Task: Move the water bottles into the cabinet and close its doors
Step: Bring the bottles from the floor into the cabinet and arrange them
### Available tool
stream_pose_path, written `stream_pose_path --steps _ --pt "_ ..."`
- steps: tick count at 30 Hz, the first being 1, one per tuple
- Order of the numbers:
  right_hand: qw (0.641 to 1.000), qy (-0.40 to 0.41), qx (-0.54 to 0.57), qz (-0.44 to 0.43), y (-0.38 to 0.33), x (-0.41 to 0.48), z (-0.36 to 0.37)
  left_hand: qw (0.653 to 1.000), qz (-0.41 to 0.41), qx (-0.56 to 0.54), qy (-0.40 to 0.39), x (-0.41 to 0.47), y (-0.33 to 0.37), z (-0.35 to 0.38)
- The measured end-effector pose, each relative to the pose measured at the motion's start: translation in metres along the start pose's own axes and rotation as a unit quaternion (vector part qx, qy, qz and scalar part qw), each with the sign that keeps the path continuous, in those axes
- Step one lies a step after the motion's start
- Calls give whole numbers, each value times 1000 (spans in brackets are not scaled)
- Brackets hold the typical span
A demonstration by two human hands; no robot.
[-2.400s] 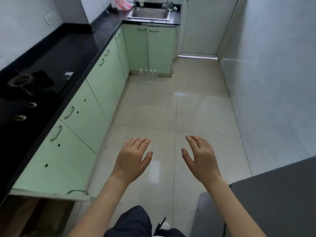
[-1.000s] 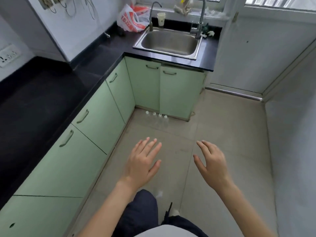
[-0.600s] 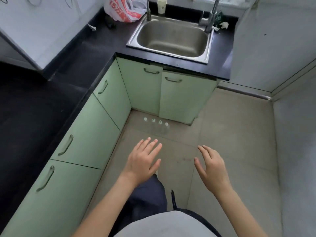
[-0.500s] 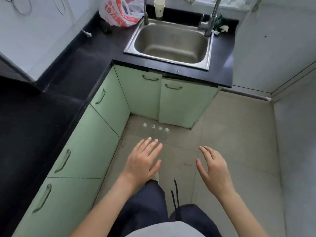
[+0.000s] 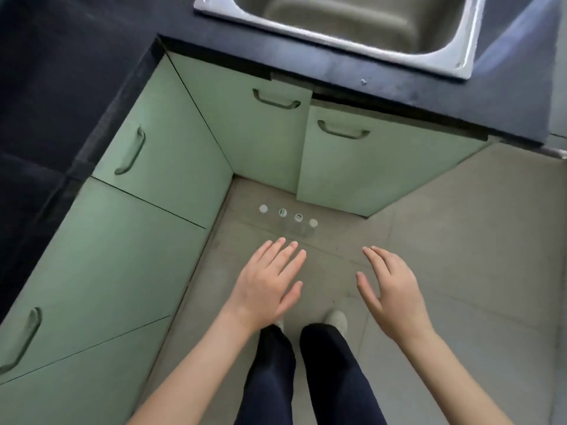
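1. Floor (image 5: 460, 240): grey matt tiles, lying under both hands and running off to their right.
2. Counter (image 5: 61, 72): black and speckled, L-shaped, ahead of the hands and along their left.
3. Cabinet (image 5: 171, 154): flat pale green fronts. The two doors (image 5: 368, 173) ahead of the fingertips look closed, and each has a curved bar handle (image 5: 276, 101) near its top.
4. Sink (image 5: 352, 13): a steel basin with rounded corners, set in the counter well ahead of the hands.
5. Left hand (image 5: 264, 283): palm down, fingers straight and close together, thumb out. It holds and touches nothing.
6. Right hand (image 5: 395, 289): palm down, fingers relaxed and slightly bent. It is empty and apart from the left hand.
7. Bottles (image 5: 298, 217): four clear ones stand upright on the floor in a slanting row. They lie just ahead of the left fingertips, between the hands and the doors, and neither hand touches them. From above, little more shows than their round white caps (image 5: 263, 208).
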State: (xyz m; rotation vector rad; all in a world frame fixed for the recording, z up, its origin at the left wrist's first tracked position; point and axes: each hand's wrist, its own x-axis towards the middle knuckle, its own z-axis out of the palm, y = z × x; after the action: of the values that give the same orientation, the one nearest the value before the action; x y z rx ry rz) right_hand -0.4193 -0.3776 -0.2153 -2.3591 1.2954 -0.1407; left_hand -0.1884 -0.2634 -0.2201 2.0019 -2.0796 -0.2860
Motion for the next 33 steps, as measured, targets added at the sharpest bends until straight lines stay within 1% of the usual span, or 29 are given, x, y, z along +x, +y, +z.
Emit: stream_pose_path --steps 5,10,13,15,19,22,24,26,28,31,33 --pt "999 -40 -23 -15 92 56 163 999 -10 19 -32 14 -70 190" --pt "998 -46 -44 -27 184 98 334 997 -39 30 -60 21 -147 382" --pt "997 -45 -54 -38 226 122 422 997 -44 34 -59 27 -188 473" --pt "996 -44 -60 -54 249 138 470 996 -44 48 -54 32 -212 519" --pt "994 -34 -74 -71 276 169 526 996 -52 63 -34 43 -247 570" --pt "995 -19 -66 -66 280 183 536 995 -75 56 -28 49 -258 583" --pt "998 -11 -41 -53 276 189 534 995 -89 41 -25 50 -259 582" --pt "999 -13 -1 -31 267 192 533 994 -109 23 -10 48 -256 579" --pt "998 -16 59 12 259 195 531 992 -129 0 6 48 -253 576" --pt "988 0 149 42 254 206 538 986 -163 -36 27 54 -255 578" --pt "975 7 216 54 253 218 544 979 -191 -50 44 62 -258 581"
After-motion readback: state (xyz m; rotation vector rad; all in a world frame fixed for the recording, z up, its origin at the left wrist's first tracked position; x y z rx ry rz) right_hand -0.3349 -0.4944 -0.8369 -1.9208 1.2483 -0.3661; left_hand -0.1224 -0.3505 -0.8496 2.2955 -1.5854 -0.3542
